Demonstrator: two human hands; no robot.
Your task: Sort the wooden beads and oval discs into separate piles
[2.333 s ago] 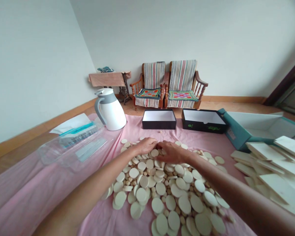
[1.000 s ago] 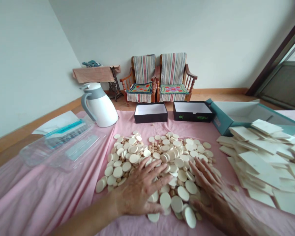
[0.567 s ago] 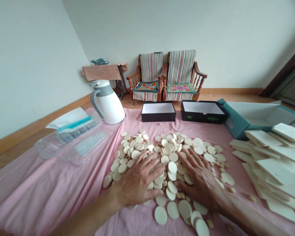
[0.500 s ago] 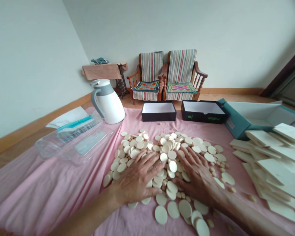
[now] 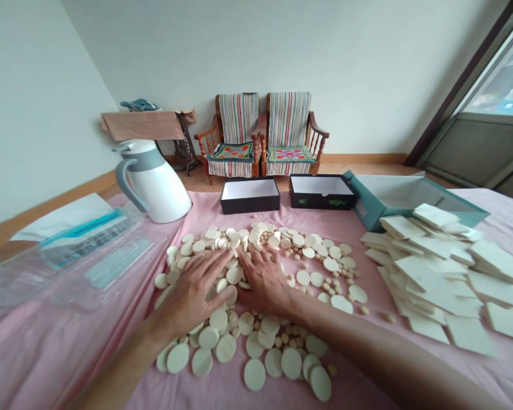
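Note:
A wide pile of cream wooden discs (image 5: 308, 253), large and small, lies on a pink tablecloth (image 5: 68, 336). My left hand (image 5: 196, 287) lies flat on the left part of the pile with its fingers stretched out. Right beside it, my right hand (image 5: 263, 279) presses palm down on the middle of the pile, fingers spread. The two hands touch at the thumbs. Neither holds a disc. More discs (image 5: 256, 373) lie loose near the front edge.
Cream square tiles (image 5: 444, 267) are heaped at the right. Two black boxes (image 5: 250, 202) (image 5: 320, 199) and a teal box (image 5: 367, 205) stand open behind the pile. A white jug (image 5: 154, 182) and a clear plastic container (image 5: 81, 256) sit at the left. Two wooden armchairs (image 5: 260, 134) stand by the far wall.
Both hands have slid forward and left over the pile, coming closer together. The discs have spread out, with more left behind near the front. The camera has turned right.

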